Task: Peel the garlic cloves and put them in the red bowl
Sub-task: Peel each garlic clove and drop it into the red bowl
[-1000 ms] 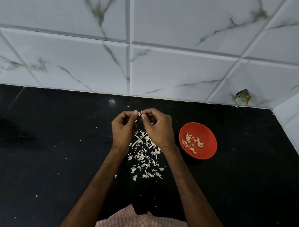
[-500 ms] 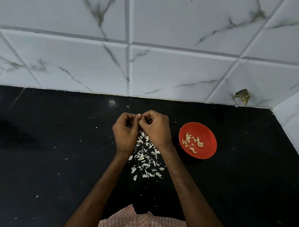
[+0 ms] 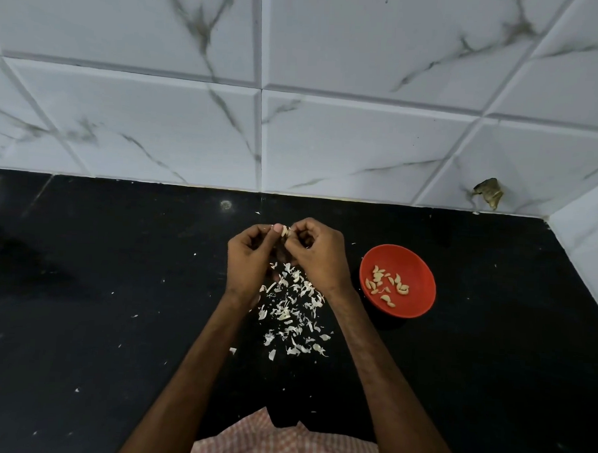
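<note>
- My left hand (image 3: pixel 250 258) and right hand (image 3: pixel 318 253) meet above the black counter (image 3: pixel 116 304), both sets of fingers curled.
- Between their fingertips I pinch one garlic clove (image 3: pixel 285 231), my left thumb touching its left side.
- The clove's long axis seems to run roughly 12 to 6; it is too small to tell which end is the tip.
- My knuckles hide most of the clove, so how much skin remains I cannot tell.
- At 6 o'clock from my hands lies a scatter of white peels (image 3: pixel 292 308), partly between my wrists.
- At 3 o'clock, near my right wrist but apart from it, sits the red bowl (image 3: pixel 414 300) holding peeled cloves (image 3: pixel 387 283).
- At 12 o'clock rises the marbled tile wall (image 3: pixel 363 143); a brownish scrap (image 3: pixel 489 195) clings to it at 2 o'clock.
- My checked shirt (image 3: pixel 281 444) shows at 6 o'clock.
</note>
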Demonstrator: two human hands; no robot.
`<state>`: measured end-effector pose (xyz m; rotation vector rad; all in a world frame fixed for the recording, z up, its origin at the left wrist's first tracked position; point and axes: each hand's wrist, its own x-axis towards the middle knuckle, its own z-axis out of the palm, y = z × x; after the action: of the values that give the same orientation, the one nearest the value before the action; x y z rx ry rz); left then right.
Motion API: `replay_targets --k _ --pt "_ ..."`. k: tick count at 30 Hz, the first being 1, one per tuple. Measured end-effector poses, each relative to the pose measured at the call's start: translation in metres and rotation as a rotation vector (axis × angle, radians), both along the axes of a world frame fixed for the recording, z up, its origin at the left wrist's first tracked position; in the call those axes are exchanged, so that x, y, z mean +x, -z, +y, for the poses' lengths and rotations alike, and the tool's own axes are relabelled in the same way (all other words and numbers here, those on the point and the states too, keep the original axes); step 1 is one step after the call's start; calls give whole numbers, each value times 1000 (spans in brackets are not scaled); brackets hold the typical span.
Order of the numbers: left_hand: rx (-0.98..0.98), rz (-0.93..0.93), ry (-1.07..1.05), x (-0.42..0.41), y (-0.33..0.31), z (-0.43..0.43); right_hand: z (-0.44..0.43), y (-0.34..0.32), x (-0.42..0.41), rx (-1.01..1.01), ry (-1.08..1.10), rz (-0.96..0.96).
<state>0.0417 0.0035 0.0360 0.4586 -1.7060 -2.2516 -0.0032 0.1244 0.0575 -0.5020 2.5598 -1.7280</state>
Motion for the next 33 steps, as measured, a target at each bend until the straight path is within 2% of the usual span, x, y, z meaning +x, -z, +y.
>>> replay_targets --k 5,12,22,26,33 --pt "-43 79 -46 -1 -1 -1 0 -3 0 30 -11 28" --pt "-60 47 52 0 -1 -5 3 -3 -3 48 5 37" --pt "71 53 31 -2 2 -4 8 -1 -5 -82 43 -61" --pt "62 53 16 -2 6 -5 10 2 -4 -115 49 -97" --pt "-28 79 5 -1 4 -3 4 3 -2 -63 -22 28"
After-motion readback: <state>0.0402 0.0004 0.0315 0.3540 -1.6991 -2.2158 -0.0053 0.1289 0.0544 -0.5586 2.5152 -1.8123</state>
